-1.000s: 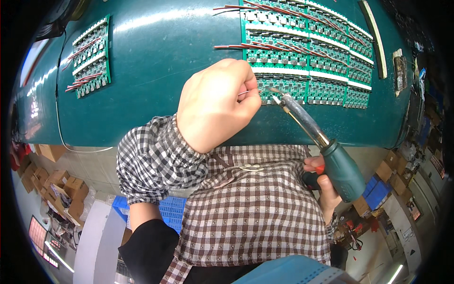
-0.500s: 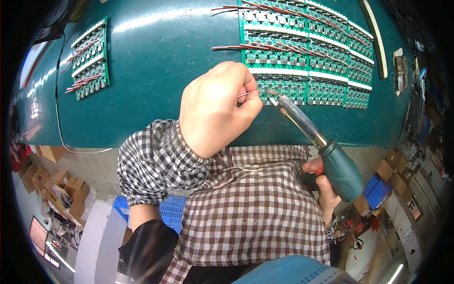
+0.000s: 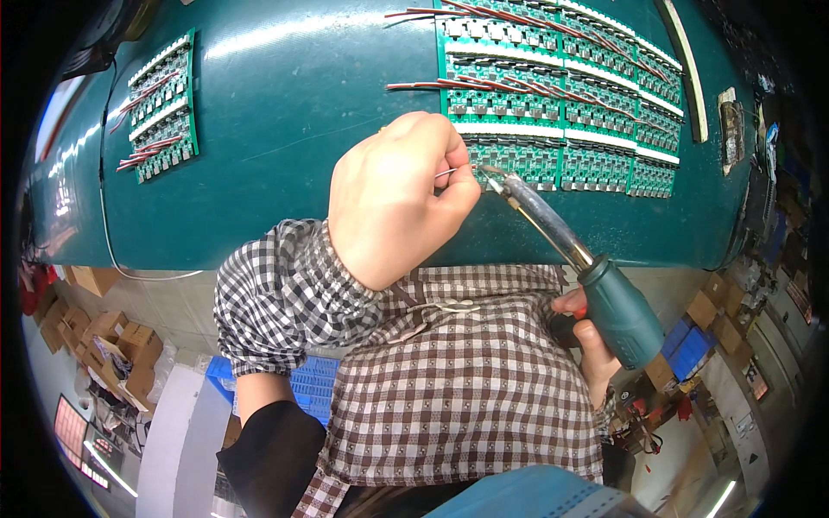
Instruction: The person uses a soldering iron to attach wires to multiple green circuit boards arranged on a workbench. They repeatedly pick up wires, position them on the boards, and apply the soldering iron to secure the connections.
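Note:
My left hand [image 3: 399,197] is closed in a pinch at the near left corner of the large group of green circuit boards [image 3: 518,160]. Between thumb and fingertips it grips a thin wire [image 3: 446,173], whose end reaches the board edge. My right hand [image 3: 596,350] is wrapped round the dark green handle of a soldering iron [image 3: 623,315], partly hidden behind it. The iron's metal shaft slants up and left, its tip at the nearest board row beside the wire's end. Whether tip and wire touch is too small to tell.
Red, black and white wires [image 3: 484,85] lie across the farther board rows. A smaller board panel [image 3: 164,108] with wires sits at the left of the green tabletop [image 3: 268,173]. A pale strip [image 3: 685,69] lies right of the boards. A cable [image 3: 108,198] hangs over the left edge.
The soldering iron has shifted very slightly left, its tip staying at the near board row. My left hand has barely moved and keeps its pinch on the wire.

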The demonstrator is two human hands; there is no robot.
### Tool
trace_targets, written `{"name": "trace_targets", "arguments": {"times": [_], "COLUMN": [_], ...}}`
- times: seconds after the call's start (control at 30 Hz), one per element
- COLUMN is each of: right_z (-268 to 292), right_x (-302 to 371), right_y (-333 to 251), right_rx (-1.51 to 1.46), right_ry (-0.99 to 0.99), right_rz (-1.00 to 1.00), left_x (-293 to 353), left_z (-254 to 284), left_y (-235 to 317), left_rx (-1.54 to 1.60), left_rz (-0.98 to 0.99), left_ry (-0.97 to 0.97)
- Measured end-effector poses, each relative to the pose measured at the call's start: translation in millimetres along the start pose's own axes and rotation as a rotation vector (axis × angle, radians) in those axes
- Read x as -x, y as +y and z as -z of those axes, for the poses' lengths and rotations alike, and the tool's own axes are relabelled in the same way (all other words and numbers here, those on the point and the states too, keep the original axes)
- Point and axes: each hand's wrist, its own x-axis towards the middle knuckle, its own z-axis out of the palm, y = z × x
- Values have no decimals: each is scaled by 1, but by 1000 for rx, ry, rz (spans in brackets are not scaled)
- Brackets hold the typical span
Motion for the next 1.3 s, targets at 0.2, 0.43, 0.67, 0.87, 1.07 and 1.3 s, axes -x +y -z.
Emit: {"name": "trace_targets", "arguments": {"times": [0.2, 0.43, 0.67, 0.87, 1.07, 1.3], "right_z": [8, 11, 10, -5, 7, 8], "right_x": [2, -2, 1, 1, 5, 6], "right_y": [10, 11, 5, -1, 10, 15], "right_rx": [8, 75, 8, 15, -76, -120], "right_ry": [-11, -66, -44, 67, -4, -8], "right_rz": [31, 54, 33, 29, 30, 17], "left_x": [0, 1, 0, 0, 0, 0], "left_z": [0, -1, -1, -1, -1, -2], "left_y": [-1, -2, -1, -1, -1, 0], "left_rx": [-6, -9, -7, -8, -21, -30], "left_rz": [-16, -6, -5, 1, 0, 6], "left_ry": [3, 11, 2, 3, -1, 4]}}
